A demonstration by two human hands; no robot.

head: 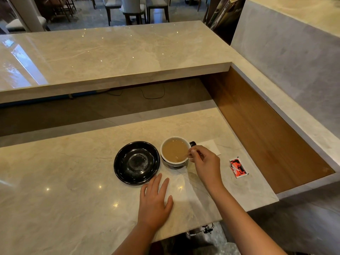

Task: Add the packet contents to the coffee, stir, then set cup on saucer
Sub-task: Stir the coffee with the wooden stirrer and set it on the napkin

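A white cup (166, 159) of light brown coffee stands on the marble counter, its dark handle pointing right. My right hand (204, 162) pinches a thin stirrer (184, 155) whose lower end dips into the coffee. Just left of the cup sits a black saucer (136, 162), holding nothing. My left hand (155, 197) lies flat on the counter, fingers apart, right in front of the saucer. A red and white packet (237, 167) lies on the counter to the right of my right hand.
A white napkin (211, 147) lies behind my right hand. A raised marble shelf (110, 57) runs across the back. On the right the counter (73, 190) drops to a wooden panel (266, 135). The counter's near edge is close to my arms.
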